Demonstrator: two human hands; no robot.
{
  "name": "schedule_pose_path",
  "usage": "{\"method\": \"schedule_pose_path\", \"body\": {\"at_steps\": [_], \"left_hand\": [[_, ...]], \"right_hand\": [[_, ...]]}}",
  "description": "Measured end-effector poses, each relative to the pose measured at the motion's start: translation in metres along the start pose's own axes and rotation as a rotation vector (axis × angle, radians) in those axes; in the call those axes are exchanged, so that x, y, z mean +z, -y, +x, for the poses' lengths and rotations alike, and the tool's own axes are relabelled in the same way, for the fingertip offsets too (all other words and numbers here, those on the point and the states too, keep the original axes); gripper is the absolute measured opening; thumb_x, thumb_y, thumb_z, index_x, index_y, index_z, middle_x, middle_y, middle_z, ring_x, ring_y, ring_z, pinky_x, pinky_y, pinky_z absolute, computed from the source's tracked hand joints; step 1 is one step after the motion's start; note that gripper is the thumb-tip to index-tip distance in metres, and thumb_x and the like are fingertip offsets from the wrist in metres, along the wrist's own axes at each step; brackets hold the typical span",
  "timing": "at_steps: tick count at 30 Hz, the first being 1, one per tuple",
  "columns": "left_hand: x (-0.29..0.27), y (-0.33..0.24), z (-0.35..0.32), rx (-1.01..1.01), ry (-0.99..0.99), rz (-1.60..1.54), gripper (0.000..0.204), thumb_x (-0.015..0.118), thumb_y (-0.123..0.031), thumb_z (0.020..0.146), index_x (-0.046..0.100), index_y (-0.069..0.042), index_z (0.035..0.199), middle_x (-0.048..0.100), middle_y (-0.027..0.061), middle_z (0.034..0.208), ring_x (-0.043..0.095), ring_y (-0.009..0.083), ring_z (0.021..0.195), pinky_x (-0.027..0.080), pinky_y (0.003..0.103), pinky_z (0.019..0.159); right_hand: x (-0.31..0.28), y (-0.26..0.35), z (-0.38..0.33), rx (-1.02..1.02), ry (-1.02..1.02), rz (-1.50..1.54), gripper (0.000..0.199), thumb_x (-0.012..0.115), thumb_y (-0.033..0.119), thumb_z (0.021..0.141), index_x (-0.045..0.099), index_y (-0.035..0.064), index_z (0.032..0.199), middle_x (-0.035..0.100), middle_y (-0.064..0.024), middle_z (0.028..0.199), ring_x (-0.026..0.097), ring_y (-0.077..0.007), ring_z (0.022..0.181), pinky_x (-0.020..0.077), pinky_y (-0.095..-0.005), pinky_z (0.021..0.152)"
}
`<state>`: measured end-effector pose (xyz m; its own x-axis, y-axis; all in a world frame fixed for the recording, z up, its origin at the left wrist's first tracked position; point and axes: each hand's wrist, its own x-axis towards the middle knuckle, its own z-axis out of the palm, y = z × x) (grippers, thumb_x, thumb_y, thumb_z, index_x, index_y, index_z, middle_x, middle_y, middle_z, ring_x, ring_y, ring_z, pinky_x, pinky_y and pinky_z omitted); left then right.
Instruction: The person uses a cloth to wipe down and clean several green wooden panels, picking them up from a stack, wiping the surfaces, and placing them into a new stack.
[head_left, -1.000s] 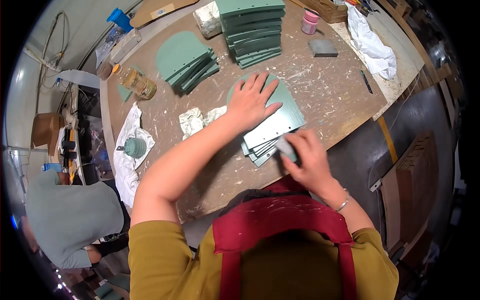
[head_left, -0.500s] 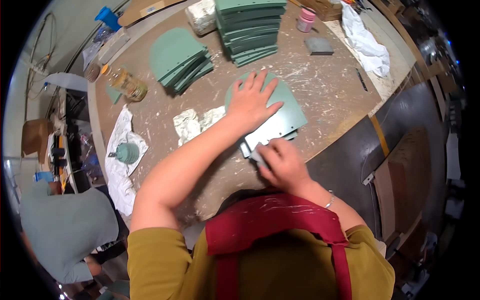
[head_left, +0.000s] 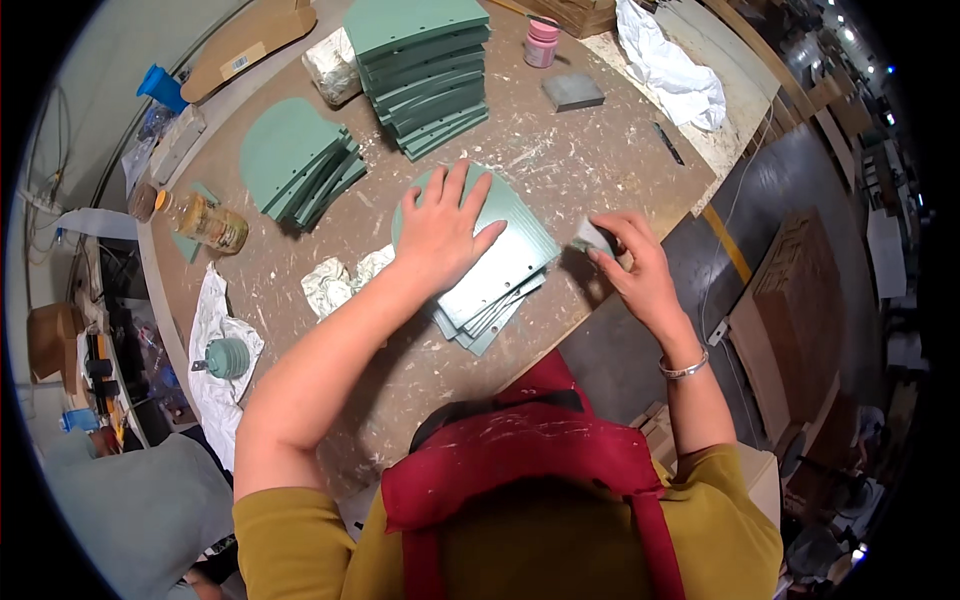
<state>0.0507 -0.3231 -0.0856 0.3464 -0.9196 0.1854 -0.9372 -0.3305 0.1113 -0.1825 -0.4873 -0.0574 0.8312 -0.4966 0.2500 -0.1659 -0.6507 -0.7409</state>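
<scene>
Right of the green panels [head_left: 508,245], the right hand [head_left: 645,275] pinches, seemingly, a grey pad [head_left: 594,237]; the left hand [head_left: 437,238] lies spread atop them.

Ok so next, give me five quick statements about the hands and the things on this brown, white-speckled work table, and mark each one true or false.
1. The left hand rests with spread fingers on a low stack of pale green, round-ended panels. True.
2. The right hand is empty. False: it holds a small grey block.
3. A pink plastic jar stands to the right of the tall stack of green panels. True.
4. Both wrists are bare. False: a silvery metal bracelet is on the right one.
5. A green, ribbed, rounded object rests on a rumpled white sheet. True.
</scene>
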Motion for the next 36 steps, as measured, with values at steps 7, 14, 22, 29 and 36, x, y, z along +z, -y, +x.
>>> {"method": "schedule_pose_path", "body": {"at_steps": [7,14,22,29,36], "left_hand": [[-0.004,-0.001,0.001,0.002,0.029,0.021,0.063,0.052,-0.050,0.097,0.043,-0.013,0.147,0.036,0.0152,0.153,0.034,0.0330,0.139,0.030,0.055,0.108],[-0.004,-0.004,0.001,-0.009,0.036,0.011,0.063,0.051,-0.050,0.098,0.042,-0.013,0.148,0.036,0.0158,0.154,0.033,0.0337,0.140,0.029,0.055,0.109],[-0.006,-0.006,0.002,-0.008,0.073,0.031,0.064,0.052,-0.050,0.098,0.041,-0.014,0.149,0.034,0.0163,0.155,0.032,0.0347,0.141,0.030,0.055,0.108],[-0.032,0.018,-0.017,-0.142,-0.031,-0.133,0.061,0.055,-0.046,0.097,0.042,-0.017,0.149,0.034,0.0144,0.158,0.034,0.0386,0.143,0.031,0.061,0.112],[-0.006,0.043,-0.188,-0.581,0.064,-0.051,0.055,0.067,-0.028,0.090,0.053,-0.014,0.141,0.042,0.0212,0.150,0.037,0.0447,0.138,0.036,0.056,0.109]], "right_hand": [[-0.012,-0.004,0.024,-0.139,0.222,-0.069,0.038,0.072,0.001,0.083,0.065,0.0052,0.120,0.061,-0.0118,0.114,0.063,-0.0317,0.102,0.0518,-0.0376,0.085],[-0.014,-0.002,0.038,-0.168,0.377,0.018,0.037,0.071,-0.001,0.083,0.065,0.0056,0.119,0.061,-0.0110,0.113,0.063,-0.0297,0.101,0.0523,-0.0366,0.085],[-0.014,-0.011,0.051,-0.219,0.426,0.020,0.038,0.070,-0.003,0.082,0.066,0.0051,0.120,0.062,-0.0120,0.115,0.063,-0.0322,0.104,0.0533,-0.0371,0.085],[-0.023,0.011,0.046,-0.060,0.132,0.302,0.040,0.065,0.001,0.090,0.061,0.0031,0.130,0.062,-0.0062,0.119,0.061,-0.0185,0.107,0.0490,-0.0306,0.092],[0.029,0.044,0.043,0.181,0.174,0.992,0.036,0.068,0.009,0.093,0.063,0.0012,0.127,0.066,-0.0043,0.116,0.060,-0.0119,0.105,0.0482,-0.0258,0.092]]}}
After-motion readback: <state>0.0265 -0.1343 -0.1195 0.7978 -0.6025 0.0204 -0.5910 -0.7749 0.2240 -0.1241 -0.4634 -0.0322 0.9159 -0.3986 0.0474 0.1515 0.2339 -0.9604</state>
